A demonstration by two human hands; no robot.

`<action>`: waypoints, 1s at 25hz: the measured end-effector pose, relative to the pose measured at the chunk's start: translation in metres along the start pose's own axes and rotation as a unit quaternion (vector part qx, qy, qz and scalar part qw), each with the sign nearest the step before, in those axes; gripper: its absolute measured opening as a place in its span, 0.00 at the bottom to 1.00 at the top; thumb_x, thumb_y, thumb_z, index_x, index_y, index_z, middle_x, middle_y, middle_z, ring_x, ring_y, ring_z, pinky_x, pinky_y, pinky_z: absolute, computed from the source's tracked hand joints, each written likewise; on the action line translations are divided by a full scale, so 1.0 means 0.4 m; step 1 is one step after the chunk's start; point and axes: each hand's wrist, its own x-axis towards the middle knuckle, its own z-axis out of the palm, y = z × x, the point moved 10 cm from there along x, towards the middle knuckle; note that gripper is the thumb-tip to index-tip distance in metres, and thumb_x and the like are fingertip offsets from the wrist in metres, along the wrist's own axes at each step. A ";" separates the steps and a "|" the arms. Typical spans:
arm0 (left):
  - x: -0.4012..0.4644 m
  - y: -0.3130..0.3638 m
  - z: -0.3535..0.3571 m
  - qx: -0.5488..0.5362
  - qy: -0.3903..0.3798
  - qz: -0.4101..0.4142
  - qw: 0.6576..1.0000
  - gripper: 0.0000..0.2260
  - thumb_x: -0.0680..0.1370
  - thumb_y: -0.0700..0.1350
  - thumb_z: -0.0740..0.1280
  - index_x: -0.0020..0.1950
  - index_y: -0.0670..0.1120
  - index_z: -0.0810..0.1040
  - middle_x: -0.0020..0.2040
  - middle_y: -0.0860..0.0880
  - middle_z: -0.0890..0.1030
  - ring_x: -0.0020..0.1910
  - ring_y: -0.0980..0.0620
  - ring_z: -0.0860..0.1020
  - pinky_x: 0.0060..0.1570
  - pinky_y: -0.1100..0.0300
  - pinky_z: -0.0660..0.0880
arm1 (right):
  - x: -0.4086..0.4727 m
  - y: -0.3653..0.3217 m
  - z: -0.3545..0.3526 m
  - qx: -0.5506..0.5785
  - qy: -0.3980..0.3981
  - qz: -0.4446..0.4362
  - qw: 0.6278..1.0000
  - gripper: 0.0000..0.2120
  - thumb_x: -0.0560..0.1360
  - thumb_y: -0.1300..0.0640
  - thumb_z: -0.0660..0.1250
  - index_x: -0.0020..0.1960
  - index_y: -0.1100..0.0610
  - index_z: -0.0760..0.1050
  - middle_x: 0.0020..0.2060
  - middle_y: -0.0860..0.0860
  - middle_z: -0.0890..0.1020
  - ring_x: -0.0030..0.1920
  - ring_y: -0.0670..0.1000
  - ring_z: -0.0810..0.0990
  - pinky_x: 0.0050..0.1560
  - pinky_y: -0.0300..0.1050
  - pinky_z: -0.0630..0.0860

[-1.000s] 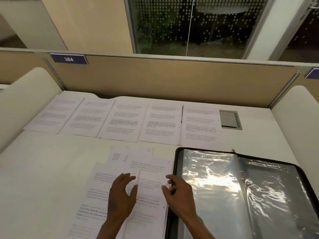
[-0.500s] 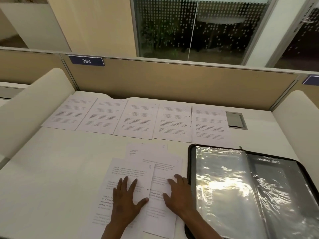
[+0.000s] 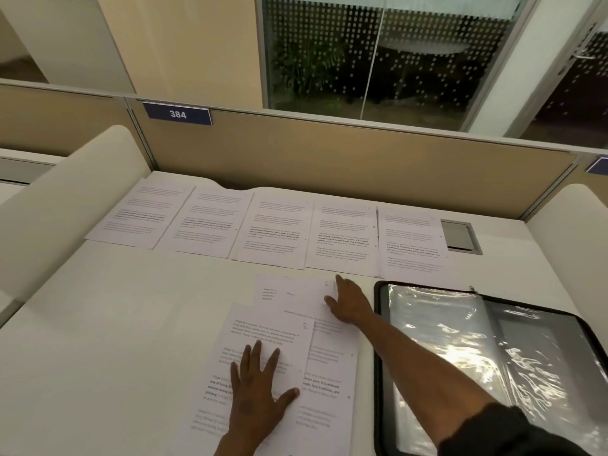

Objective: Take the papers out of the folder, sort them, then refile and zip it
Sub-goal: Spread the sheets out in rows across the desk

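Note:
A black zip folder (image 3: 381, 340) lies open at the right, its clear plastic sleeves (image 3: 437, 350) facing up. Several printed sheets (image 3: 273, 232) lie side by side in a row along the back of the desk. Nearer me, a few overlapping sheets (image 3: 263, 330) sit in a loose pile left of the folder. My left hand (image 3: 256, 390) rests flat, fingers spread, on the nearest sheet. My right hand (image 3: 348, 301) reaches forward and lies with fingers extended on the top right corner of the farthest sheet (image 3: 296, 291) of the pile.
A tan partition (image 3: 329, 159) with a blue "384" tag (image 3: 177, 113) closes the back of the white desk (image 3: 115, 324). Curved white dividers (image 3: 59, 205) stand on both sides. A grey cable hatch (image 3: 459, 236) is set in the desk at the back right.
My right hand has stretched forward from the near sheets to the far sheet's top corner. My left hand stays pressed flat on the nearest sheet. The view has shifted left.

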 end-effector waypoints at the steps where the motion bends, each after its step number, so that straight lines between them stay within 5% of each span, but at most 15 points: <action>1: 0.000 -0.004 -0.002 0.002 0.003 -0.004 1.000 0.39 0.71 0.77 0.55 0.73 0.53 0.69 0.76 0.41 0.66 0.76 0.44 0.57 0.73 0.52 0.44 | 0.019 -0.007 -0.009 -0.017 0.002 0.005 1.000 0.36 0.83 0.43 0.58 0.82 0.57 0.47 0.78 0.61 0.58 0.77 0.62 0.57 0.76 0.57 0.59; 5: 0.002 -0.009 -0.004 0.004 0.031 -0.004 0.999 0.39 0.70 0.76 0.57 0.74 0.54 0.67 0.77 0.41 0.65 0.76 0.44 0.57 0.74 0.52 0.43 | 0.060 -0.031 -0.038 0.052 0.069 0.025 0.996 0.38 0.79 0.44 0.66 0.81 0.55 0.53 0.69 0.58 0.72 0.70 0.60 0.69 0.69 0.58 0.68; 10: 0.005 -0.010 -0.007 0.013 0.059 0.011 0.998 0.39 0.72 0.76 0.52 0.74 0.53 0.67 0.77 0.41 0.65 0.76 0.42 0.58 0.73 0.50 0.45 | 0.065 -0.023 -0.062 0.213 0.162 0.077 0.960 0.36 0.74 0.58 0.73 0.78 0.57 0.61 0.51 0.56 0.82 0.56 0.57 0.80 0.61 0.50 0.75; 13: 0.007 -0.018 -0.002 0.019 0.068 0.012 0.997 0.39 0.72 0.76 0.56 0.75 0.54 0.66 0.78 0.42 0.63 0.79 0.44 0.53 0.74 0.49 0.44 | 0.057 -0.017 -0.076 0.230 0.179 0.069 0.954 0.28 0.74 0.63 0.72 0.72 0.56 0.71 0.49 0.55 0.82 0.53 0.54 0.80 0.59 0.44 0.74; 16: 0.010 -0.020 0.003 0.015 0.065 0.014 0.998 0.40 0.69 0.74 0.61 0.75 0.54 0.66 0.79 0.43 0.61 0.80 0.48 0.44 0.75 0.50 0.42 | 0.038 -0.018 -0.118 0.291 0.206 0.059 0.932 0.12 0.73 0.63 0.73 0.56 0.55 0.83 0.46 0.52 0.84 0.50 0.52 0.82 0.56 0.41 0.76; 18: 0.010 -0.018 0.003 0.009 0.064 0.021 0.998 0.39 0.68 0.73 0.62 0.75 0.54 0.67 0.78 0.43 0.62 0.80 0.46 0.49 0.75 0.50 0.42 | 0.030 -0.034 -0.155 0.326 0.209 0.033 0.921 0.05 0.73 0.61 0.75 0.48 0.54 0.86 0.44 0.49 0.86 0.50 0.51 0.83 0.50 0.39 0.76; 25: 0.002 -0.017 0.012 0.003 0.048 0.029 0.998 0.39 0.68 0.73 0.62 0.73 0.53 0.70 0.77 0.42 0.64 0.76 0.42 0.57 0.74 0.51 0.42 | -0.025 -0.071 -0.345 0.431 0.223 -0.044 0.873 0.05 0.73 0.62 0.75 0.45 0.54 0.86 0.43 0.51 0.87 0.48 0.55 0.85 0.53 0.57 0.83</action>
